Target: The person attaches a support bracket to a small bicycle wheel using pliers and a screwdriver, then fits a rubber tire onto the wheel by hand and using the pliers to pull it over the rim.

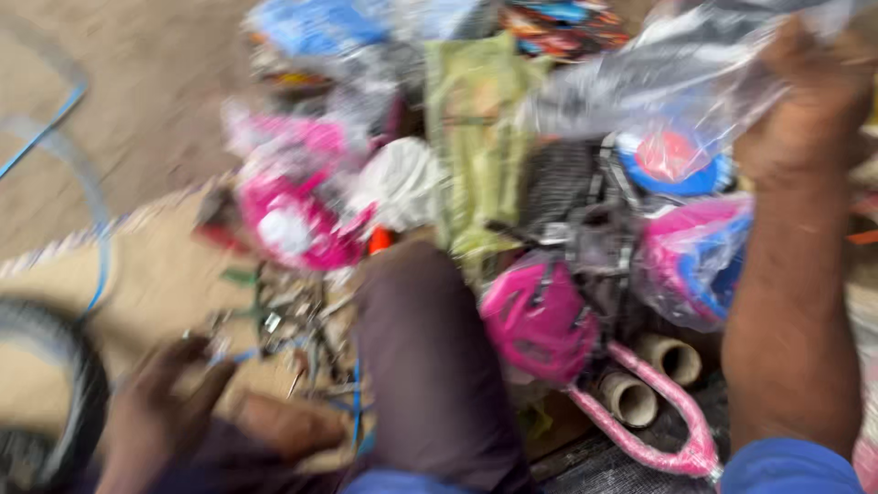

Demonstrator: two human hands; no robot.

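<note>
Overhead, right hand (814,91) grips a clear plastic bag (658,87); left hand (169,398) rests low, fingers apart.

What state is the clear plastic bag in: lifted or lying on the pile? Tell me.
Lifted. The right hand grips the clear plastic bag at its top, and it hangs above the pile of toys. Whether it is full is too blurred to tell.

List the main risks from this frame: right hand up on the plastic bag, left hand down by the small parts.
1. The right hand pinches a clear plastic bag above the heap; it could tear or slip in the grip.
2. The left hand is beside loose metal parts; they could scatter.
3. Heavy blur; positions are uncertain.
</note>
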